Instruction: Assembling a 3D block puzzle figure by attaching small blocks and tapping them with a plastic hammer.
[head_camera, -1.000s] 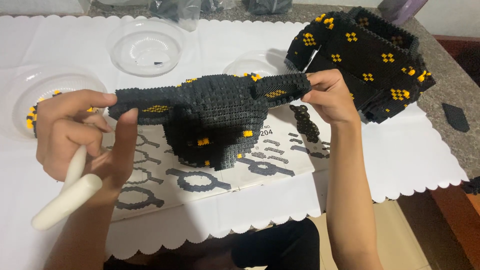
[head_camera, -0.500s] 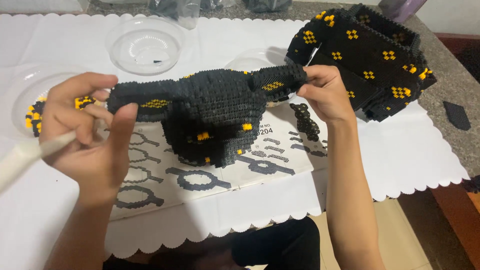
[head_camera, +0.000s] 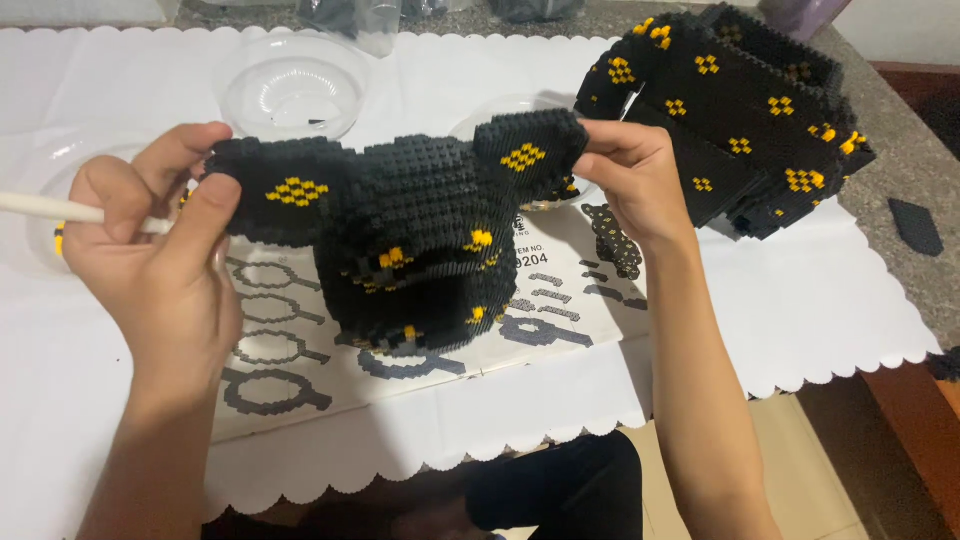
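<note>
Holding a black block-built model (head_camera: 420, 235) up off the table, the person grips it at both ends. The left hand (head_camera: 160, 250), at nine o'clock in the view, pinches the model's left wing-like arm between thumb and fingers, and the same hand also keeps a white stick-shaped tool (head_camera: 50, 208) tucked in its fingers, the tool pointing out toward nine o'clock. The right hand (head_camera: 635, 180), at about two o'clock from the model's middle, is closed on the model's right arm, thumb below and fingers on top. The model is dark with small yellow diamond patches on each arm and yellow specks on its rounded hollow body, which hangs toward six o'clock between the hands.

Under the model lies an instruction sheet (head_camera: 560, 300) printed with ring-shaped part outlines, resting on a white scalloped table cover (head_camera: 820, 310). At one o'clock, well apart from the held piece, sits a larger black-and-yellow built section (head_camera: 740, 130) on the cover's far corner. At eleven o'clock stands a clear plastic bowl (head_camera: 292, 88); another clear dish (head_camera: 40, 170) shows at nine o'clock behind the left hand, with a few yellow pieces at its edge. A small chain of black pieces (head_camera: 612, 240) lies on the sheet just beside the right wrist. A flat dark plate (head_camera: 915, 225) rests on the stone counter at three o'clock
</note>
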